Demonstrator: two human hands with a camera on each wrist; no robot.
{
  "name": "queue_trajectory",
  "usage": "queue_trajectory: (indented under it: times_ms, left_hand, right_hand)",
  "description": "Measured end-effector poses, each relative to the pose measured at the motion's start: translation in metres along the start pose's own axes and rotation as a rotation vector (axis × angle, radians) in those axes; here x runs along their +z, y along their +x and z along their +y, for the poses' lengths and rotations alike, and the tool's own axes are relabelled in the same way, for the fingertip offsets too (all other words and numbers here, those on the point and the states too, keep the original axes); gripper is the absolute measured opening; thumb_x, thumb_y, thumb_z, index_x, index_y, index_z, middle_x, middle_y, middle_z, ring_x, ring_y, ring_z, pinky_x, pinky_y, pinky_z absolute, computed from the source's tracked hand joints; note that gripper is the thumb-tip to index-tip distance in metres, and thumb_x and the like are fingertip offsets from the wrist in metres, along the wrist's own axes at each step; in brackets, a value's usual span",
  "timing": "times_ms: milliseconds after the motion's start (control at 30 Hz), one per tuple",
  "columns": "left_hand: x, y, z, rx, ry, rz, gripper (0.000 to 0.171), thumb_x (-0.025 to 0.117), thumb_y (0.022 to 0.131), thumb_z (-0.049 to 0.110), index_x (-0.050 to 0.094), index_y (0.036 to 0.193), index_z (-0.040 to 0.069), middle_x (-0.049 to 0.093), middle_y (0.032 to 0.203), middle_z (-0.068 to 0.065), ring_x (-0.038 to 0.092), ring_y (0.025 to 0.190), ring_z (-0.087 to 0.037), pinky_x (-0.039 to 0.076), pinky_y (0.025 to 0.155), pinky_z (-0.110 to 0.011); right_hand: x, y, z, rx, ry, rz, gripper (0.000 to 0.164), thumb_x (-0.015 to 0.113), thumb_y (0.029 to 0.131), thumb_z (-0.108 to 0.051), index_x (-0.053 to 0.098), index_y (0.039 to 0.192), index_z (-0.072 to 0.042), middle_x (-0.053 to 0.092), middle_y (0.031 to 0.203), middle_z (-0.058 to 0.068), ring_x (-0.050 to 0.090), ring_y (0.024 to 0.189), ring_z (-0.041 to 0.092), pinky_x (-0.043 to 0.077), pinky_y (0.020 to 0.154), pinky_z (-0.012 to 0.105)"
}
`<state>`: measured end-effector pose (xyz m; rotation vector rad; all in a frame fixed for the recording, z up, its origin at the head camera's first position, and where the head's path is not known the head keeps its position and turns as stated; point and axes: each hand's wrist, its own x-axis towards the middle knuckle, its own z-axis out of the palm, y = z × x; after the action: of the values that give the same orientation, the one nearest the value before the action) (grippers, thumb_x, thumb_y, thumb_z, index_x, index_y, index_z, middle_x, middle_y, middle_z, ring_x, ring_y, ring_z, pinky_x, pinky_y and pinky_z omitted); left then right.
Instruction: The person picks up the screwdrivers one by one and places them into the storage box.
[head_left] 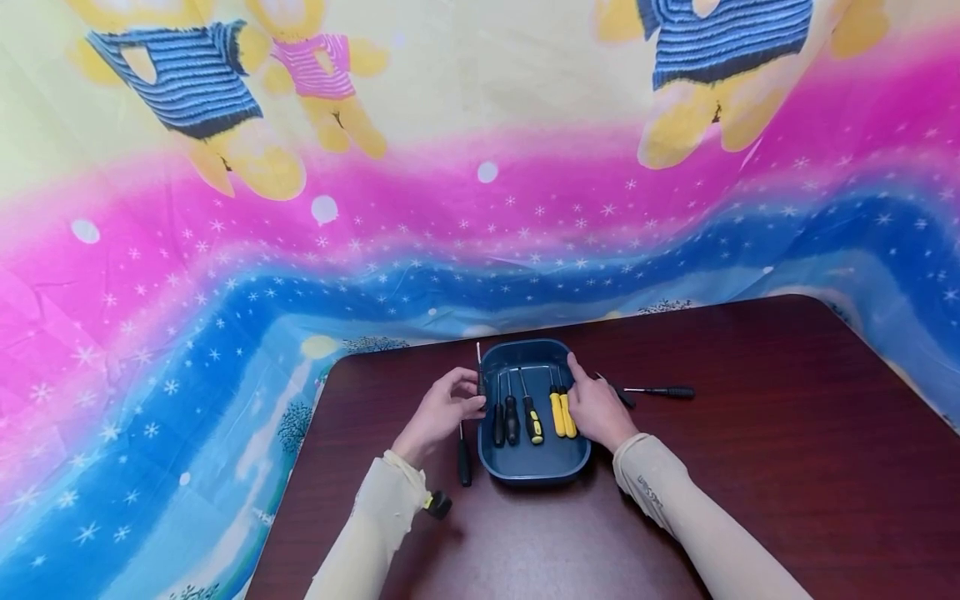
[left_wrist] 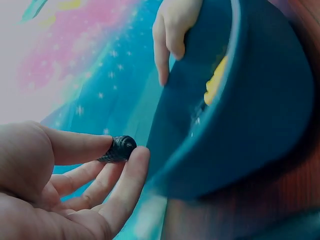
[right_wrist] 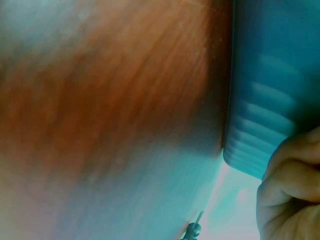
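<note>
My left hand (head_left: 444, 408) pinches a black-handled screwdriver (left_wrist: 123, 149) at the left rim of a dark blue box (head_left: 534, 480), its shaft pointing away from me in the head view. My right hand (head_left: 597, 410) grips the box's right rim, with fingers curled against the outer wall in the right wrist view. Inside the box lie two black screwdrivers (head_left: 512, 421), a black-and-yellow screwdriver (head_left: 533, 423) and two yellow-handled screwdrivers (head_left: 563, 415). The right hand partly covers the yellow pair's side of the box.
A black screwdriver (head_left: 464, 463) lies on the dark red-brown table (head_left: 772, 433) left of the box. Another black screwdriver (head_left: 671, 392) lies to the right, with a dark handle (head_left: 627, 397) beside the right hand. A patterned cloth (head_left: 480, 217) hangs behind the table's far edge.
</note>
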<state>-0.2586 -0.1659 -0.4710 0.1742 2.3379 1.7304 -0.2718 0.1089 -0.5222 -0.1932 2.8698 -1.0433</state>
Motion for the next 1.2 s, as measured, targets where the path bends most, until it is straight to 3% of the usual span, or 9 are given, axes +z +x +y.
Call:
queue_trajectory:
  times_ms: [133, 300, 633, 867, 1200]
  left_hand:
    - [0.014, 0.010, 0.010, 0.003, -0.025, -0.037, 0.035, 0.064, 0.098, -0.005, 0.055, 0.132, -0.004, 0.057, 0.111, -0.017, 0.072, 0.091, -0.028, 0.059, 0.092, -0.051]
    - [0.028, 0.020, 0.021, -0.039, -0.011, -0.060, 0.031, 0.064, 0.098, -0.002, 0.055, 0.127, 0.001, 0.056, 0.113, -0.016, 0.073, 0.102, -0.042, 0.058, 0.094, -0.054]
    - [0.045, 0.045, 0.027, -0.100, 0.006, -0.101, 0.023, 0.068, 0.097, 0.001, 0.055, 0.115, 0.000, 0.055, 0.105, -0.011, 0.072, 0.104, -0.048, 0.057, 0.094, -0.055]
    - [0.056, 0.052, 0.036, -0.114, 0.022, -0.091, 0.023, 0.070, 0.096, 0.002, 0.056, 0.114, 0.002, 0.058, 0.097, -0.011, 0.074, 0.100, -0.046, 0.057, 0.094, -0.056]
    - [0.064, 0.065, 0.035, -0.195, 0.085, -0.070, 0.021, 0.071, 0.095, 0.004, 0.057, 0.112, 0.003, 0.066, 0.092, -0.012, 0.075, 0.097, -0.042, 0.058, 0.094, -0.053]
  right_hand:
    - [0.000, 0.000, 0.000, -0.004, -0.002, 0.002, 0.065, 0.040, 0.107, -0.015, 0.015, 0.167, -0.012, 0.053, 0.063, 0.006, 0.049, 0.053, 0.023, 0.047, 0.059, 0.033]
    - [0.001, -0.001, -0.001, -0.006, 0.000, 0.006, 0.065, 0.040, 0.107, -0.015, 0.016, 0.167, -0.011, 0.053, 0.063, 0.005, 0.048, 0.053, 0.022, 0.047, 0.060, 0.033]
    - [0.001, -0.001, -0.001, -0.003, 0.001, 0.001, 0.065, 0.040, 0.107, -0.015, 0.016, 0.167, -0.012, 0.053, 0.062, 0.006, 0.049, 0.054, 0.022, 0.047, 0.061, 0.034]
    - [0.001, 0.000, -0.001, 0.013, -0.004, -0.020, 0.065, 0.040, 0.108, -0.016, 0.014, 0.167, -0.012, 0.055, 0.065, 0.006, 0.051, 0.057, 0.022, 0.048, 0.063, 0.035]
    - [0.001, 0.000, -0.001, 0.020, 0.003, -0.012, 0.066, 0.041, 0.107, -0.016, 0.015, 0.167, -0.014, 0.054, 0.063, 0.006, 0.051, 0.053, 0.022, 0.047, 0.058, 0.033]
